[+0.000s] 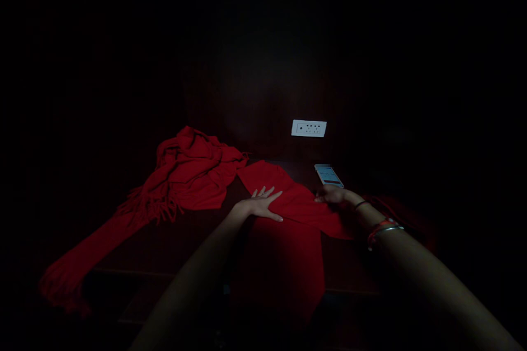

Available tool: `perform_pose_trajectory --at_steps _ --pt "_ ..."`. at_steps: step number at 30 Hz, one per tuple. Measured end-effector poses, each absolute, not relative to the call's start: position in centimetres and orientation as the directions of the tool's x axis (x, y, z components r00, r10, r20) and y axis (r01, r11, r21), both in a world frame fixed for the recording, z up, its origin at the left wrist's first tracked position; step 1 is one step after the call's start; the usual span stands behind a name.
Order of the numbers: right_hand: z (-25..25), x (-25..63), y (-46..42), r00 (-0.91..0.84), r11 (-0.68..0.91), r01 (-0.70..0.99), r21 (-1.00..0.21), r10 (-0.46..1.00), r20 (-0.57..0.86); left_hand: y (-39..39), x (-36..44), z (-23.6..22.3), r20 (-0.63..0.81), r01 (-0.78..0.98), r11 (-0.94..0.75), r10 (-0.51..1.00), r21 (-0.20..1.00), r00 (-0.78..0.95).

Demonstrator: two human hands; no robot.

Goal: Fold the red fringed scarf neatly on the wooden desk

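A red cloth, scarf-like, lies spread on a dark surface, and its lower part hangs over the front edge. My left hand rests flat on it, fingers spread, with a ring on one finger. Over the cloth's right part is my right hand, close below a phone with a lit screen. Its fingers are dim and smeared, so I cannot tell whether they grip the cloth. To the left, a red fringed scarf is heaped up, one fringed end trailing down over the front edge.
A white wall socket plate is on the dark wall behind the surface. The front edge of the surface shows faintly. More dim red fabric lies at the right. The surroundings are nearly black.
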State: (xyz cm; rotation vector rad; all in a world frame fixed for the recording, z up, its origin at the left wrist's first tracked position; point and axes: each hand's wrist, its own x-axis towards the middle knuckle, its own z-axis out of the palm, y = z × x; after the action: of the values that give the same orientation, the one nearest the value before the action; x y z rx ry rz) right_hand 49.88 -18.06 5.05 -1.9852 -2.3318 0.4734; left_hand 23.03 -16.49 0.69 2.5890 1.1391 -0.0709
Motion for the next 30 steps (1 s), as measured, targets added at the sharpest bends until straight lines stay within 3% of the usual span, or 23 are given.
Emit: perform_pose_trajectory --at_steps 6,8,12,18,20,23,25,28,30 --pt "4.9 51.5 -19.0 -0.185 0.217 0.823 -0.525 0.976 0.113 -16.3 22.9 0.8 -0.172 0.714 -0.649 0.697 0.261 0.696" --pt "4.5 52.1 -19.1 -0.193 0.197 0.833 -0.517 0.979 0.063 -16.4 22.9 1.0 -0.172 0.717 -0.645 0.7 0.265 0.693" --pt "4.7 53.3 -19.3 -0.237 0.143 0.888 -0.437 0.957 -0.169 -16.6 22.8 1.2 -0.196 0.726 -0.634 0.702 0.265 0.684" --pt "8.9 54.4 -20.5 -0.227 -0.038 0.856 -0.515 0.868 -0.442 -16.6 22.8 1.3 -0.219 0.734 -0.63 0.702 0.253 0.678" --pt "10.5 54.5 -21.2 -0.241 -0.054 0.785 -0.617 0.891 -0.385 -16.5 22.9 1.3 -0.23 0.737 -0.628 0.701 0.251 0.675" --pt "12.1 55.2 -21.6 -0.277 0.07 0.714 -0.697 0.942 -0.189 -16.5 23.0 1.3 -0.246 0.743 -0.622 0.701 0.247 0.669" --pt "12.3 56.0 -21.2 -0.258 0.116 0.799 -0.589 0.952 -0.163 -16.5 23.1 1.3 -0.249 0.745 -0.622 0.702 0.242 0.667" --pt "11.3 56.9 -20.6 -0.133 0.099 0.972 -0.213 0.979 -0.151 -16.5 22.9 1.3 -0.245 0.747 -0.617 0.706 0.247 0.665" --pt "10.1 56.4 -20.7 -0.083 0.083 0.997 -0.002 0.996 -0.011 -16.5 22.8 1.4 -0.225 0.746 -0.607 0.713 0.275 0.664"
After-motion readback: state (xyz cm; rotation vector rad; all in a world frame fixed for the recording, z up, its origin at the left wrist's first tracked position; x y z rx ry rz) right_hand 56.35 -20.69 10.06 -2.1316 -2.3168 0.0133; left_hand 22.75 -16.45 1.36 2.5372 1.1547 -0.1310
